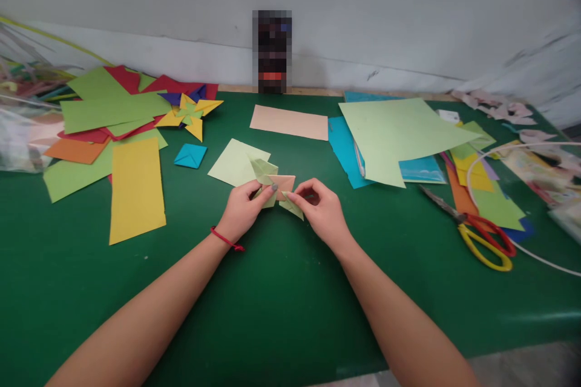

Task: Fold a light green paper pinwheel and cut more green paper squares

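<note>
Both my hands meet over the middle of the green table, working on folded paper. My left hand (245, 205), with a red cord at the wrist, pinches a light green and peach folded paper piece (284, 184) between thumb and fingers. My right hand (322, 208) is closed on a pale green folded flap (293, 208) at the lower right of that piece. Whether the flap joins the rest is hidden by the fingers. Just behind my left hand lies a flat pale green square (231, 160).
Left are a small blue folded square (190, 156), a yellow sheet (137, 187), a yellow and purple paper star (189, 112) and a heap of coloured paper. A peach strip (289, 123) lies behind my hands. Scissors (481, 233) and a large green sheet (399, 133) are at right.
</note>
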Demonstrator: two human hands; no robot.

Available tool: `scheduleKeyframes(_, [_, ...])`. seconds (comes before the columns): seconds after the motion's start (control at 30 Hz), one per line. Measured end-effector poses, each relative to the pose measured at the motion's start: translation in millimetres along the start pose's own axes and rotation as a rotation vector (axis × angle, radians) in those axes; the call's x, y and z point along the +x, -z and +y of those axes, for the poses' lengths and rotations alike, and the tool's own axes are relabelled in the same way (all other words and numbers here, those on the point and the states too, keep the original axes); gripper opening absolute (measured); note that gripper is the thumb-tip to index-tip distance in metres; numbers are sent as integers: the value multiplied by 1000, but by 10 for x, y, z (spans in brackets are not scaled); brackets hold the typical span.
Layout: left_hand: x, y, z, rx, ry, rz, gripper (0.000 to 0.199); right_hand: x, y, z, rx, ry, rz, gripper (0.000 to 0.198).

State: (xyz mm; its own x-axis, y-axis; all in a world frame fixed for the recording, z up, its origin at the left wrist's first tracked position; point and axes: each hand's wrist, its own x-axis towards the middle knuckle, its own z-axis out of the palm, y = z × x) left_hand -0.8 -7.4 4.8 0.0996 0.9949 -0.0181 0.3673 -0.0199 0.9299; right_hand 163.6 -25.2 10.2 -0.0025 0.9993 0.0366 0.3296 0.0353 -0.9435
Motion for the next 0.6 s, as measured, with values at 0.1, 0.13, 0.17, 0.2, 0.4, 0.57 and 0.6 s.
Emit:
scheduleKeyframes(0.1, [1,4,-2,-9,-3,-10,36,2,6,0,-1,2,-9,23])
scheduleKeyframes(0.13, [2,5,-1,-10,-3,-13,36,4,8,1,-3,2,-10,24])
scheduleKeyframes(0.17, [4,7,1,-11,-3,-14,37,6,11,4,-6,2,-12,24])
scheduleKeyframes(0.2, [5,8,3,-11,-3,-14,37,8,13,6,-7,0,-16,25])
scheduleKeyframes(0.4, [15,27,8,-47,11,-16,39,14,21,24,27,-14,-43,24])
scheduleKeyframes(0.57, [12,39,-12,-102,27,-78,30,18,23,38,33,-28,-67,22])
scheduleKeyframes(0.6, [11,40,-14,-104,27,-85,29,19,24,40,31,-34,-70,22])
